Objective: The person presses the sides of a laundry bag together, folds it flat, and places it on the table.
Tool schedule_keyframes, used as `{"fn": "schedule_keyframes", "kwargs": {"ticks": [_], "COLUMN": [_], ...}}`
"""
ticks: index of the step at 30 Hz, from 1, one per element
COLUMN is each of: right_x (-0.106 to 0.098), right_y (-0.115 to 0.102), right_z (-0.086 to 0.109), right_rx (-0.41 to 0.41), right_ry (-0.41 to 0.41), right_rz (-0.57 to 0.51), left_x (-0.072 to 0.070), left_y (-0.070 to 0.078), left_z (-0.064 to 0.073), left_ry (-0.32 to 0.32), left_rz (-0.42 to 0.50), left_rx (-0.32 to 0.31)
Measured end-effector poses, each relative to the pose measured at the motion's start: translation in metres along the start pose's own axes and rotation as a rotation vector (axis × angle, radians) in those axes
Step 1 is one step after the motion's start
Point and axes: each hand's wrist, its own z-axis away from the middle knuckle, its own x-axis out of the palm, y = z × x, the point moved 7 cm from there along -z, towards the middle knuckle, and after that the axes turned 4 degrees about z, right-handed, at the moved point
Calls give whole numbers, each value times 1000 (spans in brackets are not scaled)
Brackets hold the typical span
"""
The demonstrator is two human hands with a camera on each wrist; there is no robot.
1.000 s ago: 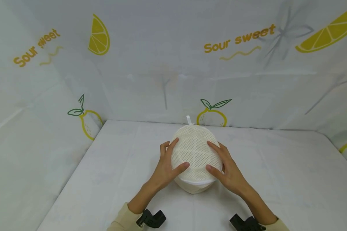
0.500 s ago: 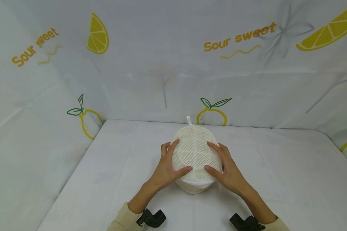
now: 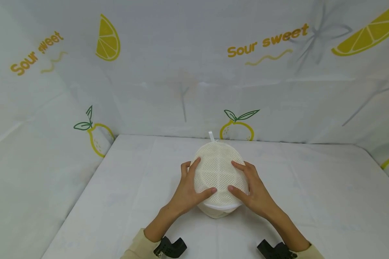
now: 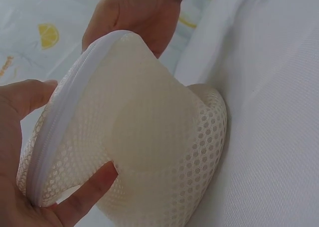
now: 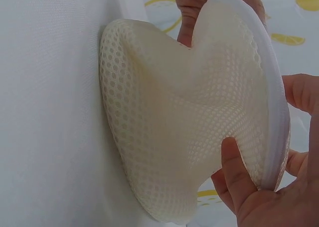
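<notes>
A cream mesh laundry bag (image 3: 218, 172) with a white zipper band (image 4: 62, 122) round its top edge stands on the white-covered table. From its far side a small white loop tab (image 3: 211, 136) sticks up. My left hand (image 3: 188, 189) grips the bag's left side, thumb on the round mesh top and fingers down the wall. On the opposite side my right hand (image 3: 254, 189) holds it the same way, its thumb tip close to the left one. Both wrist views show the soft side wall dented under the fingers, with its base on the cloth.
The white tabletop (image 3: 133, 172) spreads round the bag. Behind and to the left hangs a white curtain (image 3: 155, 72) printed with lemons and lettering. Black wrist cameras (image 3: 171, 247) sit at the cuffs of the beige sleeves.
Both thumbs have slid slightly inward over the bag's top, closing the gap between them. The top sits slightly lower and looks a little narrower between the hands; the grip is otherwise the same.
</notes>
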Motion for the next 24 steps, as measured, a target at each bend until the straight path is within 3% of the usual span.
{"fn": "schedule_keyframes", "kwargs": {"ticks": [8,24], "right_x": [4,8], "right_y": [3,4], "right_z": [0,2], "right_rx": [-8,-8], "right_ry": [-2,-20], "right_rz": [14,67], "left_x": [1,4], "left_y": [-4,-6], "left_z": [0,0], "left_ry": [-20,-64], "left_rz": [-54,-67], "left_rx": [-30,-64]}}
